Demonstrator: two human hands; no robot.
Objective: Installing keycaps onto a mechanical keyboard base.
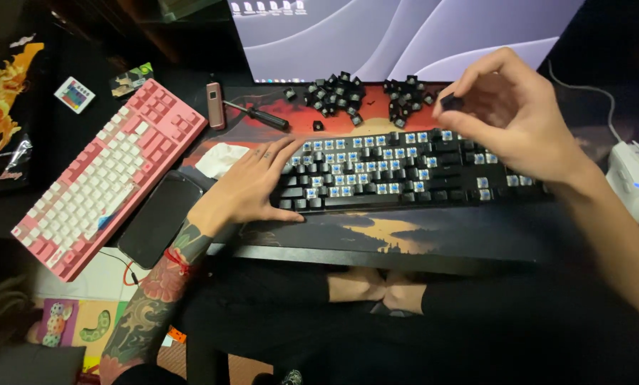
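A black keycap is pinched in the fingers of the right hand, held above the right half of the black keyboard. The left hand is laid flat, fingers spread, on the keyboard's left end. The step is best done with the keycap kept level over a bare blue switch and the board pinned firmly. The keyboard's long axis runs left to right across the tabletop; loose keycaps are heaped behind it, a pink keyboard lies angled at left
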